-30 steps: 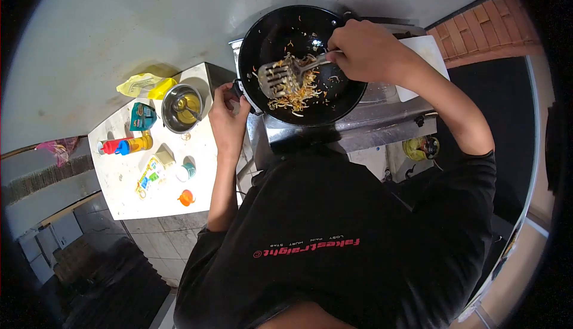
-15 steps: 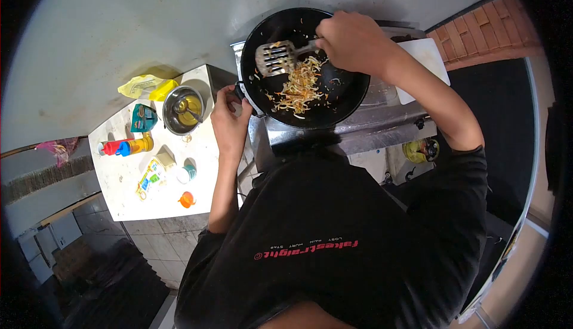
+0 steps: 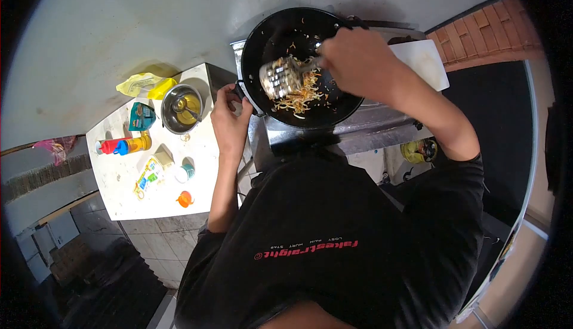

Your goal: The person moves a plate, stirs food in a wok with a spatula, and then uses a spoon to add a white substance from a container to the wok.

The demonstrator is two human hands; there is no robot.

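Now the spatula (image 3: 279,79) has moved nearer, over the food (image 3: 306,97). On the stove (image 3: 364,133) sits the black wok (image 3: 277,35), food near its middle. The right hand (image 3: 361,60) is wrapped round the spatula; the left hand (image 3: 230,120) pinches the wok's left handle (image 3: 240,90)

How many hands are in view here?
2: left hand on the black side handle of a round black wok; right hand gripping a slotted metal spatula. No others show.
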